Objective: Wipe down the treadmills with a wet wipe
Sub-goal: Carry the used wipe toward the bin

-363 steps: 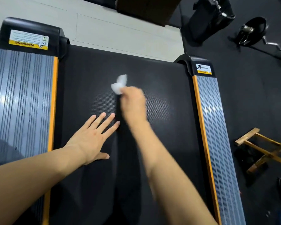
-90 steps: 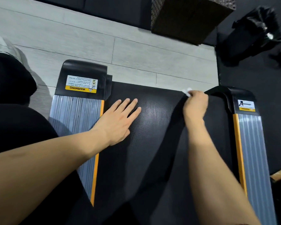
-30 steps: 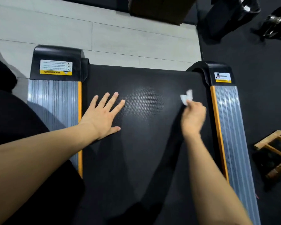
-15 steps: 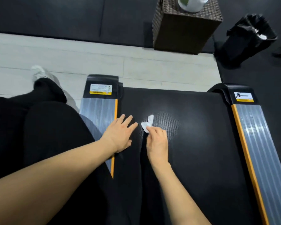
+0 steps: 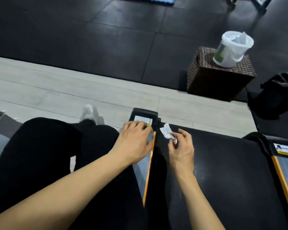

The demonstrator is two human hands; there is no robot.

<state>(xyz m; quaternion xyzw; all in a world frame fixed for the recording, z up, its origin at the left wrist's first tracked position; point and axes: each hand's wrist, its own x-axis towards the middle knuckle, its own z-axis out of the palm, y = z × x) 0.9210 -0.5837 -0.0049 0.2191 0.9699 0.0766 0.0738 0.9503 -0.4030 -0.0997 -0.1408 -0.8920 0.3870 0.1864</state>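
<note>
Belt wiping step, near the far left corner of the treadmill belt (image 5: 223,180). Right hand (image 5: 181,146) over the belt, fingers curled, pinching the crumpled wet wipe (image 5: 166,133) between thumb and fingertips; the wipe sticking out toward the far left, close to the belt edge, not clearly pressed flat on it. Left hand (image 5: 135,140) spread with relaxed fingers on the left side rail (image 5: 145,171), fingertips reaching the warning label (image 5: 144,120) on the black end cap; holding nothing. Judged: belt mostly covered, left rail and end cap probably next. Next move needing the wipe carried left over the orange strip, then pressed flat and drawn along the ribbed rail; left hand to be lifted away first. Wipe tub (image 5: 231,48) on the wicker box (image 5: 219,77), far right, in case a fresh one is needed.
</note>
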